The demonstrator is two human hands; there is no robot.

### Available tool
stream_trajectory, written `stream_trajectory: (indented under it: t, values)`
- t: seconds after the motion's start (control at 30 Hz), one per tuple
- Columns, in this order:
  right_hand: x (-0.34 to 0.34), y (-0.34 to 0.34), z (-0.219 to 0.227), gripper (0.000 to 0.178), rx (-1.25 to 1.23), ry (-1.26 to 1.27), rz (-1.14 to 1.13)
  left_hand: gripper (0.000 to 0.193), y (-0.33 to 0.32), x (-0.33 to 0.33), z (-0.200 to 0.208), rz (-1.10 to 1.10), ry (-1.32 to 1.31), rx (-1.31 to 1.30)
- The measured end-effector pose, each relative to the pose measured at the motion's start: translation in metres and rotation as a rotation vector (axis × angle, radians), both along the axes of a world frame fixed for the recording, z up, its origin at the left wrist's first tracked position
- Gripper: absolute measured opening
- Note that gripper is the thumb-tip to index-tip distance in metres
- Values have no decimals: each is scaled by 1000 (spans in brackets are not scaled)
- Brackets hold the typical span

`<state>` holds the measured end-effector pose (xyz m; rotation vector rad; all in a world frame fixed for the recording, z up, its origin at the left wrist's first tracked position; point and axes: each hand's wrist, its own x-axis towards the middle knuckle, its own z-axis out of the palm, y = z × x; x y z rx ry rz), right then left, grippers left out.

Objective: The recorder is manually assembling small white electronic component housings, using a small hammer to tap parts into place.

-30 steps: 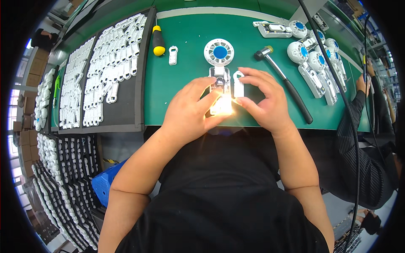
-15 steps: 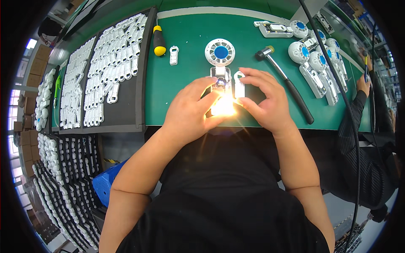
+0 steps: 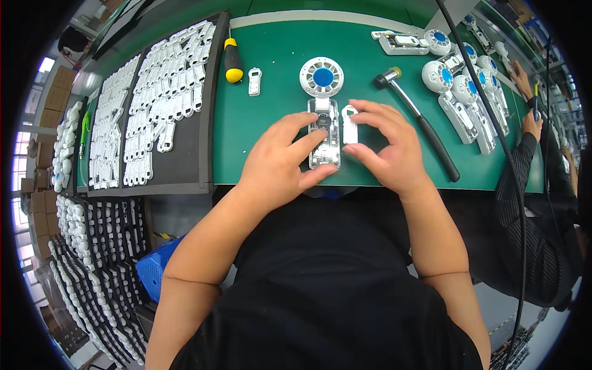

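Observation:
In front of me on the green mat lies a handheld fan [image 3: 323, 132] with a clear handle and a round white head with a blue centre. My left hand [image 3: 277, 157] grips its handle from the left, fingertips on the top face and thumb at the lower end. Just right of the handle, my right hand [image 3: 390, 145] holds a small white slotted cover [image 3: 349, 125] upright along the fan, between fingers and thumb. A similar white cover [image 3: 254, 81] lies loose farther left.
A black tray [image 3: 176, 132] at the left holds many white covers. Behind it lies a yellow-black screwdriver [image 3: 232, 60]. A hammer [image 3: 422, 120] rests at the right, near several fans [image 3: 453, 102]. A black cable [image 3: 493, 111] hangs across; another person's hand [image 3: 531, 125] is beyond.
The bright light at the lower end of the fan's handle has gone out, and the clear casing shows. My hands stay nearly still. Another hand of the person at right has come into view.

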<state>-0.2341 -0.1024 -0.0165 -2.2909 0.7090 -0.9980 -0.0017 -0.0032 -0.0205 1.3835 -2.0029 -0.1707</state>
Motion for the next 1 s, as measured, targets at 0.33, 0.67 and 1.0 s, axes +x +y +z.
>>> stream_trajectory:
  t: [0.33, 0.67, 1.0]
  values:
    - [2, 2, 4, 42, 5, -11, 0, 67, -5, -2, 11, 43, 56, 104]
    - [-1, 6, -4, 46, -110, 274, -268, 65, -18, 14, 19, -34, 150, 266]
    - [36, -22, 11, 54, -138, 60, -215, 60, -10, -7, 12, 51, 38, 177]
